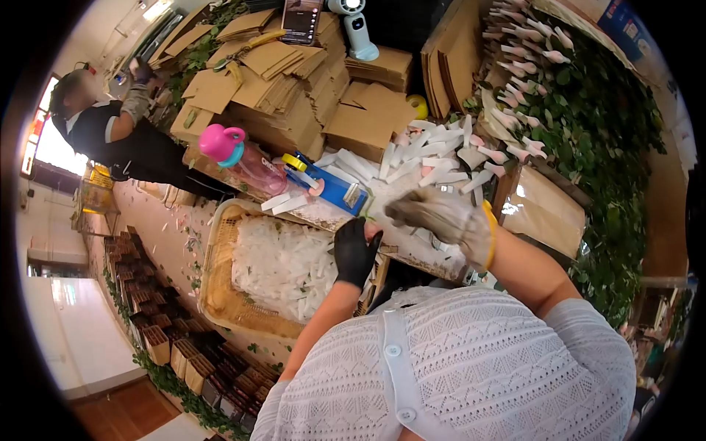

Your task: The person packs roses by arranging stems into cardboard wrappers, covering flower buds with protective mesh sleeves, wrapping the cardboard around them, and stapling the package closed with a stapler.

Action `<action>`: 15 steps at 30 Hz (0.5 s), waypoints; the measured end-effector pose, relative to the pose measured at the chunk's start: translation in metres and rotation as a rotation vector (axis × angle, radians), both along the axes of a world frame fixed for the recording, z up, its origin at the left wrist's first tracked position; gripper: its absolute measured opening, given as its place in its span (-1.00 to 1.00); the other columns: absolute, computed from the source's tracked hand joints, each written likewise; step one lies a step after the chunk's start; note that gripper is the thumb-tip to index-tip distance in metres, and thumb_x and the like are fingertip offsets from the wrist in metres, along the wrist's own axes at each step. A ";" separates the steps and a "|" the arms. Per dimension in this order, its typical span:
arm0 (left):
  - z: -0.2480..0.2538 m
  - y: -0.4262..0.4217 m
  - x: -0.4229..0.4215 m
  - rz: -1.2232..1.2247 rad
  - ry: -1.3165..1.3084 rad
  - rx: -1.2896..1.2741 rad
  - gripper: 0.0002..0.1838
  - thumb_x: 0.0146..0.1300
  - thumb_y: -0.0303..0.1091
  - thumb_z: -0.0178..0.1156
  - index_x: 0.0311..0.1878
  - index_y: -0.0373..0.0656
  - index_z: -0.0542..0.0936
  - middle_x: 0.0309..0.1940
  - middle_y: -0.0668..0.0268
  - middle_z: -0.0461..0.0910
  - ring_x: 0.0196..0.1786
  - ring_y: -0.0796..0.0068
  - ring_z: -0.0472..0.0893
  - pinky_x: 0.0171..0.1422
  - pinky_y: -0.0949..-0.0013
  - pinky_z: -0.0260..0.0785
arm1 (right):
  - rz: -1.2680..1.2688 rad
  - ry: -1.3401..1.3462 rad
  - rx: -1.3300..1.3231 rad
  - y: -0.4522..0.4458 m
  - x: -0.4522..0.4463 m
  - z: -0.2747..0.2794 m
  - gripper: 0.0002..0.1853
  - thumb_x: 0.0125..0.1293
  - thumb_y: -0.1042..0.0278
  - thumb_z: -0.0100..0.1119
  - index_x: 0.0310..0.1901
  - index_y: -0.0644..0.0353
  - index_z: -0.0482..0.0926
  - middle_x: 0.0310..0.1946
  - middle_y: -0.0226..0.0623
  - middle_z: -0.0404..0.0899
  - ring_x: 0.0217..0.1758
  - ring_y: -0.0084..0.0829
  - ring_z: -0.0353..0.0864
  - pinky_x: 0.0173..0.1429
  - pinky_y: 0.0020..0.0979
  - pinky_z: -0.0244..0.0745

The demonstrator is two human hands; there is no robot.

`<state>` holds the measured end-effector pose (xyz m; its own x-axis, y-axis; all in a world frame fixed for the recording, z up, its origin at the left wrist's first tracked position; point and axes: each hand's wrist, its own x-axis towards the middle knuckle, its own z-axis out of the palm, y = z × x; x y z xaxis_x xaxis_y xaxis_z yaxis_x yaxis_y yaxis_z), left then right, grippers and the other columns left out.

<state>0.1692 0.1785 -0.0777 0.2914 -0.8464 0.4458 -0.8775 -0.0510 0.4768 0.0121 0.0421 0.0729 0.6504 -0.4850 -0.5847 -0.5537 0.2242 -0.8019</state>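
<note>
My left hand (355,253), in a black glove, is closed at the table's front edge. Something small and pinkish shows at its fingertips, too unclear to name. Across from it is my right hand (434,213), in a pale, dirt-darkened work glove, blurred, with its fingers hard to read. A thin green strip, perhaps a stem, shows between the hands. Just beyond my left hand lies a blue tape dispenser (334,189) with a yellow roll. White flower sleeves (423,158), some around pink buds, are heaped beyond my right hand.
A woven basket (209,294) of white sleeves stands at left. Behind the dispenser are a pink bottle (254,173), cardboard stacks (276,103), a phone (301,20) and a small fan (359,33). Sleeved flowers (555,56) with leafy stems line the right. Another person (125,132) stands far left.
</note>
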 end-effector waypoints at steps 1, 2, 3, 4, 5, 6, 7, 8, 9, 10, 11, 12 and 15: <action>-0.010 -0.003 -0.001 -0.010 0.007 -0.002 -0.65 0.19 -0.21 0.24 -0.03 -0.21 0.54 -0.17 0.06 0.57 -0.11 0.02 0.55 -0.03 0.07 0.37 | 0.001 0.057 0.016 0.006 -0.015 -0.002 -0.58 0.35 0.07 0.18 -0.05 0.33 0.61 -0.26 -0.31 0.67 -0.18 -0.55 0.62 -0.05 -0.55 0.49; -0.017 -0.006 -0.001 0.006 -0.036 0.138 -0.67 0.19 -0.26 0.21 -0.02 -0.20 0.53 -0.16 0.07 0.56 -0.09 0.03 0.55 -0.03 0.07 0.37 | 0.006 0.112 0.033 0.012 -0.028 -0.005 -0.58 0.36 0.06 0.16 -0.06 0.33 0.62 -0.25 -0.32 0.67 -0.16 -0.55 0.62 -0.04 -0.55 0.49; -0.023 -0.008 -0.001 0.025 -0.082 0.279 -0.69 0.18 -0.31 0.18 -0.01 -0.20 0.53 -0.16 0.08 0.56 -0.07 0.04 0.55 -0.03 0.07 0.38 | -0.020 0.090 0.082 0.019 -0.042 -0.009 -0.59 0.35 0.03 0.14 -0.07 0.26 0.63 -0.27 -0.38 0.65 -0.23 -0.60 0.58 -0.19 -0.56 0.45; -0.023 0.003 0.004 0.001 0.007 0.302 -0.75 0.18 -0.42 0.12 -0.06 -0.18 0.55 -0.15 0.09 0.56 -0.05 0.05 0.56 -0.01 0.07 0.38 | -0.044 0.066 0.130 0.026 -0.056 -0.015 -0.60 0.33 -0.01 0.13 -0.09 0.19 0.65 -0.29 -0.43 0.64 -0.29 -0.64 0.54 -0.34 -0.58 0.40; -0.024 0.021 0.009 0.021 0.100 0.309 -0.75 0.15 -0.45 0.15 -0.08 -0.18 0.57 -0.14 0.07 0.55 -0.06 0.03 0.56 0.02 0.05 0.39 | -0.086 -0.055 0.190 0.032 -0.072 -0.050 -0.62 0.37 0.04 0.12 -0.04 0.20 0.63 -0.28 -0.44 0.65 -0.23 -0.66 0.54 -0.27 -0.62 0.39; -0.015 0.046 0.013 0.004 0.078 0.144 -0.74 0.12 -0.47 0.18 -0.09 -0.19 0.59 -0.13 0.03 0.54 -0.11 -0.03 0.57 -0.03 0.05 0.42 | -0.089 -0.055 0.196 0.034 -0.075 -0.046 -0.62 0.37 0.04 0.12 -0.04 0.20 0.63 -0.28 -0.44 0.65 -0.23 -0.66 0.54 -0.27 -0.62 0.39; -0.013 0.077 0.023 0.030 0.139 0.314 -0.69 0.09 -0.47 0.20 -0.04 -0.19 0.58 -0.11 -0.01 0.54 -0.12 -0.07 0.56 -0.06 0.04 0.44 | -0.062 -0.004 0.181 0.036 -0.077 -0.039 -0.64 0.39 0.06 0.11 -0.05 0.20 0.64 -0.29 -0.44 0.65 -0.23 -0.65 0.54 -0.25 -0.61 0.40; -0.011 0.110 0.031 0.041 0.144 0.481 -0.70 0.13 -0.42 0.17 -0.03 -0.17 0.58 -0.08 -0.02 0.54 -0.11 -0.07 0.56 -0.06 0.00 0.43 | -0.036 0.042 0.166 0.039 -0.079 -0.036 -0.65 0.40 0.08 0.10 -0.05 0.20 0.64 -0.30 -0.43 0.66 -0.24 -0.64 0.55 -0.23 -0.59 0.41; -0.018 0.145 0.043 0.050 0.236 0.894 -0.68 0.19 -0.32 0.17 0.01 -0.16 0.57 0.01 -0.06 0.52 0.00 -0.04 0.54 0.04 0.04 0.43 | -0.095 -0.007 0.338 0.040 -0.084 -0.067 -0.63 0.37 0.06 0.13 -0.07 0.21 0.65 -0.30 -0.41 0.66 -0.24 -0.63 0.55 -0.19 -0.56 0.42; -0.070 0.183 0.063 -0.079 0.435 0.932 -0.63 0.22 -0.28 0.17 0.08 -0.16 0.55 0.08 -0.03 0.51 0.09 0.00 0.53 0.11 0.10 0.43 | -0.106 -0.020 0.341 0.041 -0.081 -0.062 -0.63 0.37 0.06 0.13 -0.07 0.21 0.65 -0.30 -0.41 0.66 -0.24 -0.63 0.55 -0.19 -0.56 0.42; -0.120 0.220 0.083 -0.192 0.647 0.982 -0.58 0.25 -0.24 0.17 0.16 -0.15 0.53 0.15 0.00 0.49 0.17 0.05 0.52 0.18 0.17 0.42 | -0.062 0.064 0.257 0.041 -0.076 -0.050 -0.62 0.36 0.05 0.14 -0.08 0.23 0.66 -0.31 -0.38 0.66 -0.25 -0.61 0.55 -0.18 -0.53 0.43; -0.086 0.185 0.079 -0.265 0.548 0.923 -0.60 0.27 -0.27 0.17 0.16 -0.18 0.54 0.15 0.04 0.52 0.18 0.11 0.52 0.21 0.21 0.39 | -0.023 0.150 0.167 0.040 -0.073 -0.043 -0.61 0.34 0.04 0.15 -0.09 0.24 0.66 -0.32 -0.36 0.66 -0.26 -0.58 0.55 -0.17 -0.50 0.44; 0.045 0.053 0.047 -0.114 0.576 0.715 -0.65 0.34 -0.34 0.13 0.12 -0.32 0.56 0.06 0.16 0.61 0.15 0.34 0.55 0.25 0.34 0.34 | 0.031 0.071 0.054 0.043 -0.073 -0.072 -0.65 0.33 0.09 0.15 -0.10 0.23 0.66 -0.34 -0.34 0.65 -0.30 -0.55 0.56 -0.25 -0.51 0.45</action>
<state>0.2164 0.2319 -0.0325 0.2043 -0.9014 -0.3819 -0.5323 -0.4297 0.7294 -0.0607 0.0849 0.0004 0.6207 -0.4319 -0.6543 -0.6159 0.2477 -0.7478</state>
